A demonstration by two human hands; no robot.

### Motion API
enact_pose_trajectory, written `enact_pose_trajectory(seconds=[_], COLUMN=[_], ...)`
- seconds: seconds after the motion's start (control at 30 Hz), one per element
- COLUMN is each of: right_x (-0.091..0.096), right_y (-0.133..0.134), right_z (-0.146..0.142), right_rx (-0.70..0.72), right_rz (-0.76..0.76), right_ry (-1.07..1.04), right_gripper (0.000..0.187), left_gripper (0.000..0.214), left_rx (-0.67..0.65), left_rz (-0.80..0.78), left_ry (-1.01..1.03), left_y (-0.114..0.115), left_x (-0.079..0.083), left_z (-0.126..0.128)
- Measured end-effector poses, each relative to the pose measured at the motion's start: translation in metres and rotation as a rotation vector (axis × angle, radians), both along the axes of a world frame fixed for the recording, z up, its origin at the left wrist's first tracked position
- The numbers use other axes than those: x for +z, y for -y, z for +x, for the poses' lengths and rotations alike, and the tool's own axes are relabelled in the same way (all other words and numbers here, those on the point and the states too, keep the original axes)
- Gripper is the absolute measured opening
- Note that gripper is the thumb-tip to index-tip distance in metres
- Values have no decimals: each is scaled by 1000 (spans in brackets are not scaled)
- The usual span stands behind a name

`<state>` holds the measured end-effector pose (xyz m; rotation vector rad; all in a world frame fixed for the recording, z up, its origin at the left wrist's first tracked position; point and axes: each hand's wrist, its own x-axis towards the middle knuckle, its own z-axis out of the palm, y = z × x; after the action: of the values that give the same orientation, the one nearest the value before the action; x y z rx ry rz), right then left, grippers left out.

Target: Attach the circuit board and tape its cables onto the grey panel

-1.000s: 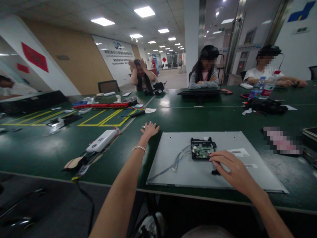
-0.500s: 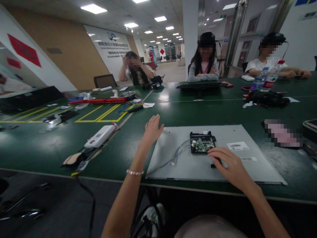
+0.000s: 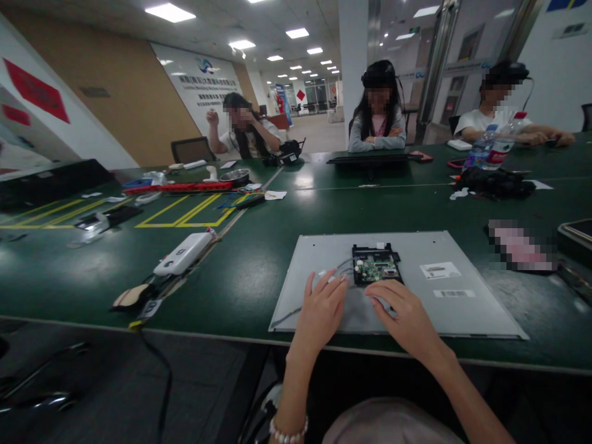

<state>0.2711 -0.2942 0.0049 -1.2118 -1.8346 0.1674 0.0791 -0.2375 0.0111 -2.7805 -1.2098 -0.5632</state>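
Note:
A green circuit board [image 3: 377, 269] in a black frame rests on a flat grey metal panel [image 3: 462, 314]. Thin grey cables [image 3: 287, 317] run from the board's left side across the panel. Over these cables, just left of the board, is my left hand [image 3: 321, 311], its fingers bent and apart; whether they touch a cable is hidden. My right hand [image 3: 404, 314] hovers by the board's lower edge, fingers curved and thumb apart from them, with nothing visible held. It covers part of the panel below the board.
On the green table [image 3: 208, 296] a white device [image 3: 184, 253] with a strap lies to the left. A blurred pink object [image 3: 522, 246] and a black case [image 3: 576, 234] are at right. Bottles [image 3: 502, 148], a dark flat screen [image 3: 370, 158] and several people are across the table.
My left hand has come down and right from the panel's upper left corner to the cables. My right hand has shifted slightly left along the board's lower edge.

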Motion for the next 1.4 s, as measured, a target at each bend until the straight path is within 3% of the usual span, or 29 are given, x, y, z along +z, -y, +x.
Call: enact_pose_trajectory(seconds=[0.23,0.4,0.67,0.97,1.23,1.4], right_x=[-1,0,-1,-1,-9,-6], right_y=[-7,-15,-25,-32,-30,-31], right_z=[-11,-23,-37,-44,-44,-43], right_rx=[-20,-71,-46,-104,-151,-169], right_rz=[-54,-68,-132,-193,-151,-149], right_ry=[86,132,136,249,390,403], right_gripper=[22,34,51,45,22,19], left_gripper=[49,58,55,51,34,34], left_rx=[-25,-13,13,10,197,234], left_rz=[-79,-107,-119,-109,-5,5], left_ry=[68,103,157,174,299,269], left_y=[-1,0,-2,-4,-5,-5], left_x=[-3,-4,-8,-12,-12,-13], left_z=[-4,-4,-6,-6,-10,-8])
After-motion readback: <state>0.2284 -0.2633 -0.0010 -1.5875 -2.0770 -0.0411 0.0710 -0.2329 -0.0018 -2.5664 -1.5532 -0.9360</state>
